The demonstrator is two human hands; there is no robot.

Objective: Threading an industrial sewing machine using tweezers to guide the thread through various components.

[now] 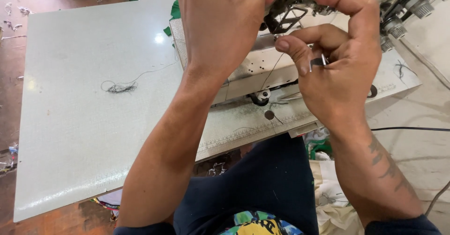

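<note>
My left hand (220, 24) reaches up to the head of a pale sewing machine (262, 68), fingers curled near the needle area; what it grips is hidden. My right hand (340, 56) is beside it, fingers closed around small metal tweezers (318, 62) pinched between thumb and fingers. A thin dark thread (271, 71) runs down from the machine head toward the bed. The black presser-foot frame (286, 19) shows between the two hands.
The pale green worktable (84, 122) carries a tangle of dark thread (121, 87). Green fabric scraps (173, 14) lie behind the machine. Thread guides and knobs (412, 5) stand at the top right. A black cable (412, 129) runs right. Cloth lies below the table's edge (328, 188).
</note>
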